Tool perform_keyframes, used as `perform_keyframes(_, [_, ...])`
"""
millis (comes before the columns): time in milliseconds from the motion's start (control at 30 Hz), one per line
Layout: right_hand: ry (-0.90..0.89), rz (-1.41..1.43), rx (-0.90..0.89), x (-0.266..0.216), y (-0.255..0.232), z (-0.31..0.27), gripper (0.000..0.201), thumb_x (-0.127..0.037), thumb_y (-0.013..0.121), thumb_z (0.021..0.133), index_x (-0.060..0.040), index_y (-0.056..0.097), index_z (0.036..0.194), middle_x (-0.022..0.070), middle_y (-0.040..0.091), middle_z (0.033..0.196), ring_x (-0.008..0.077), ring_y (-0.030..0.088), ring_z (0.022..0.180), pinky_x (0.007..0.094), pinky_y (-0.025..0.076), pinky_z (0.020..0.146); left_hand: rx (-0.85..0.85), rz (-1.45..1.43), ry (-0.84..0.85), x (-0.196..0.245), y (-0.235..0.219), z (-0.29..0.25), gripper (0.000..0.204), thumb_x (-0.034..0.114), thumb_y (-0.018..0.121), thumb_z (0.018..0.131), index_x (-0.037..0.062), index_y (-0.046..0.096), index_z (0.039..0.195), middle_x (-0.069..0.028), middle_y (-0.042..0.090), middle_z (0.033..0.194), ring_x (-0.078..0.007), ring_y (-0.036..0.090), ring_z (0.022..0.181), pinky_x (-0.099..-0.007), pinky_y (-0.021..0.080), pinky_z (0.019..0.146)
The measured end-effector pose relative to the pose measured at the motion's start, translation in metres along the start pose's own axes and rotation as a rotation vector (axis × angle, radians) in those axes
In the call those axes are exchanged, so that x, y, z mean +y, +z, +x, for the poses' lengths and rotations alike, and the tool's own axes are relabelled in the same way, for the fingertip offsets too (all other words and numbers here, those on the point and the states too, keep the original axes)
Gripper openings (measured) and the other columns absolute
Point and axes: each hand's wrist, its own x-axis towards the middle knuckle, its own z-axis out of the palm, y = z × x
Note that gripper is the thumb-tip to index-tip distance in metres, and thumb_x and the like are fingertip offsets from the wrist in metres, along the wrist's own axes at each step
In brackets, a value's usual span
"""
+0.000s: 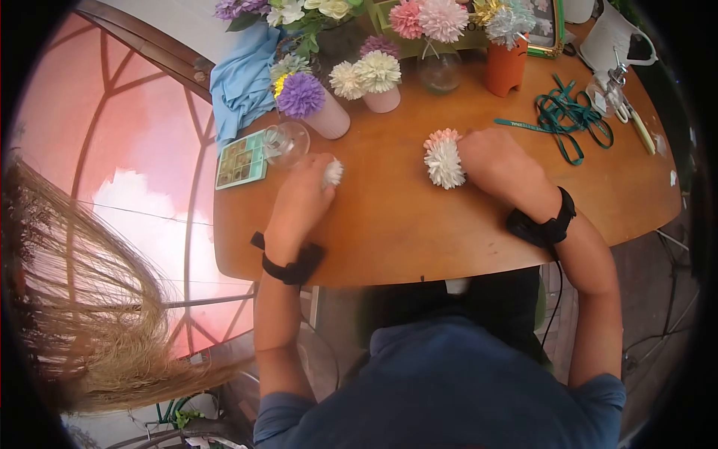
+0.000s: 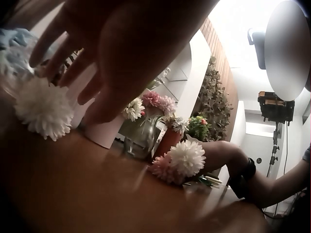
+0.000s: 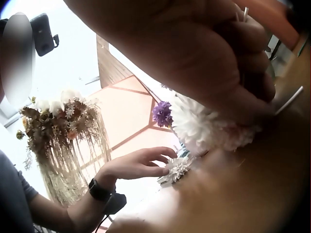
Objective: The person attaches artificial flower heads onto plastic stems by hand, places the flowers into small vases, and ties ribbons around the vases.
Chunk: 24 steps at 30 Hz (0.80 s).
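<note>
My right hand (image 1: 499,166) grips the thin white stems (image 3: 290,99) of a white pompom flower (image 1: 446,165) and a peach-pink flower (image 1: 441,138). Both blooms stick out to the left of the curled fingers, low over the table. Over on the left, my left hand (image 1: 302,193) is at a single white flower (image 1: 333,173), its fingers spread and fairly straight in the left wrist view. That same white bloom (image 2: 44,108) appears just beyond the fingertips there. From the right wrist view, the left fingers (image 3: 158,154) reach right at the bloom's edge.
A clear glass vase (image 1: 287,144) and a green compartment box (image 1: 241,160) stand beyond the left hand. Pink vases (image 1: 329,120) with flowers, an orange pot (image 1: 507,69) and a round glass vase (image 1: 440,71) line the back. Green ribbon (image 1: 562,112) and scissors (image 1: 636,123) lie at right.
</note>
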Motion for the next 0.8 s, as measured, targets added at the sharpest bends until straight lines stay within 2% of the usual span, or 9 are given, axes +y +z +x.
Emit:
perform_keyframes(133, [0.084, 0.189, -0.1, 0.0, -0.004, 0.005, 0.01, -0.01, 0.058, 0.084, -0.0024, 0.065, 0.085, 0.0194, 0.065, 0.079, 0.0319, 0.066, 0.076, 0.042, 0.052, 0.069, -0.013, -0.214, 0.08, 0.003, 0.006, 0.018, 0.036, 0.005, 0.063, 0.083, -0.0009, 0.056, 0.118, -0.0159, 0.061, 0.114, -0.03, 0.061, 0.103, -0.0353, 0.047, 0.09])
perform_keyframes(167, [0.008, 0.297, 0.006, 0.007, 0.004, 0.006, 0.012, -0.013, 0.059, 0.085, -0.0031, 0.064, 0.089, 0.0174, 0.064, 0.077, 0.0279, 0.065, 0.071, 0.04, 0.051, 0.068, -0.01, -0.216, 0.085, 0.012, 0.001, 0.026, 0.036, 0.005, 0.063, 0.083, -0.0009, 0.056, 0.118, -0.0159, 0.061, 0.114, -0.03, 0.061, 0.103, -0.0353, 0.047, 0.09])
perform_keyframes(233, [-0.063, 0.398, 0.11, 0.015, 0.002, 0.01, 0.015, -0.017, 0.06, 0.087, -0.0038, 0.063, 0.094, 0.0154, 0.064, 0.075, 0.0238, 0.064, 0.067, 0.038, 0.051, 0.067, -0.184, -0.574, -0.101, 0.032, -0.006, 0.042, 0.036, 0.006, 0.062, 0.087, 0.0007, 0.055, 0.122, -0.0118, 0.062, 0.113, -0.0206, 0.062, 0.101, -0.0305, 0.049, 0.087])
perform_keyframes(300, [0.018, 1.11, -0.051, 0.019, -0.016, 0.017, 0.035, -0.02, 0.063, 0.088, -0.0012, 0.059, 0.118, 0.006, 0.062, 0.077, 0.0156, 0.057, 0.063, 0.0322, 0.05, 0.067, -0.163, -0.828, -0.055, 0.037, 0.003, 0.057, 0.037, 0.006, 0.061, 0.089, 0.002, 0.052, 0.125, -0.0106, 0.061, 0.113, -0.0185, 0.062, 0.1, -0.0307, 0.051, 0.084])
perform_keyframes(333, [0.09, 1.084, 0.032, 0.019, -0.021, 0.014, 0.021, -0.018, 0.062, 0.09, -0.0021, 0.06, 0.105, -0.0014, 0.054, 0.072, 0.0079, 0.046, 0.059, 0.0273, 0.044, 0.059, -0.14, -1.078, -0.016, 0.038, 0.007, 0.061, 0.039, 0.006, 0.059, 0.091, 0.0033, 0.05, 0.129, -0.0094, 0.061, 0.114, -0.0164, 0.062, 0.099, -0.0309, 0.052, 0.081])
perform_keyframes(367, [0.092, 1.08, 0.033, 0.02, -0.025, 0.014, 0.021, -0.018, 0.062, 0.09, -0.0021, 0.06, 0.105, -0.0014, 0.054, 0.072, 0.0079, 0.046, 0.059, 0.0273, 0.044, 0.059, -0.14, -1.08, -0.012, 0.04, 0.012, 0.063, 0.039, 0.006, 0.059, 0.091, 0.0033, 0.05, 0.129, -0.0094, 0.061, 0.114, -0.0164, 0.062, 0.099, -0.0309, 0.052, 0.081])
perform_keyframes(433, [0.219, 1.237, -0.043, 0.022, -0.03, 0.017, 0.015, -0.018, 0.065, 0.09, -0.0059, 0.057, 0.091, -0.0024, 0.051, 0.068, 0.007, 0.043, 0.056, 0.0247, 0.037, 0.051, -0.203, -1.522, -0.111, 0.043, 0.02, 0.066, 0.044, 0.006, 0.054, 0.093, 0.0044, 0.042, 0.135, -0.0117, 0.06, 0.115, -0.0207, 0.063, 0.097, -0.0346, 0.054, 0.076])
perform_keyframes(567, [0.33, 1.415, 0.084, 0.009, -0.03, 0.016, 0.017, -0.017, 0.068, 0.089, -0.0081, 0.054, 0.083, -0.0038, 0.046, 0.061, 0.006, 0.042, 0.053, 0.0237, 0.031, 0.046, -0.247, -1.688, -0.116, 0.041, 0.031, 0.06, 0.044, 0.008, 0.048, 0.096, 0.0036, 0.036, 0.138, -0.0133, 0.059, 0.116, -0.0237, 0.064, 0.095, -0.0362, 0.055, 0.073])
perform_keyframes(800, [0.266, 1.289, 0.16, 0.004, -0.023, 0.014, 0.014, -0.014, 0.066, 0.091, -0.008, 0.054, 0.085, -0.005, 0.046, 0.06, 0.0056, 0.038, 0.05, 0.0241, 0.03, 0.045, -0.26, -1.728, -0.116, 0.035, 0.033, 0.063, 0.041, 0.01, 0.043, 0.098, 0.0031, 0.036, 0.138, -0.0155, 0.059, 0.117, -0.0278, 0.064, 0.095, -0.0378, 0.056, 0.073])
